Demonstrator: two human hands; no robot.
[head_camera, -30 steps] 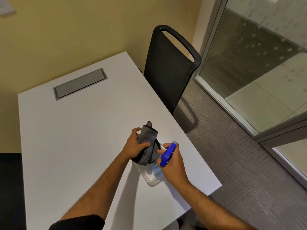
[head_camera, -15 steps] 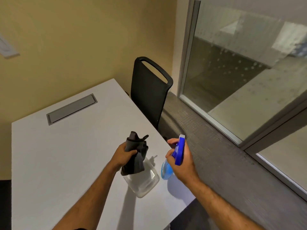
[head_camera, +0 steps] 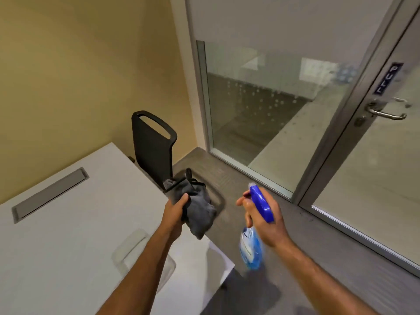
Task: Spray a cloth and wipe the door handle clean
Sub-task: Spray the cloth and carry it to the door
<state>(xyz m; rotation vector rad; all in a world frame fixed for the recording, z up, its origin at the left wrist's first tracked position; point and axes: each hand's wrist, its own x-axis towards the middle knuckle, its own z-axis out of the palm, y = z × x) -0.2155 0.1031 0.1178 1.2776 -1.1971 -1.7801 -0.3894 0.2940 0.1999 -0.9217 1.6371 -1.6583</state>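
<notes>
Lifted off worktop (head_camera: 68, 235): cloth (head_camera: 197, 210) gripped by left hand (head_camera: 176, 208), bottle (head_camera: 252, 246) by right hand (head_camera: 266, 214), fingers clamped; spraying pending, handle (head_camera: 386, 112) now visible.

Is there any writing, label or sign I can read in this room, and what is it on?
Dark sign on the glass door frame above the door handle: pale characters, seemingly seen from behind through the glass, too blurred to read.
Label on the spray bottle in the right hand: motion-blurred, unreadable.
Grey cloth in the left hand: no text visible.
</notes>
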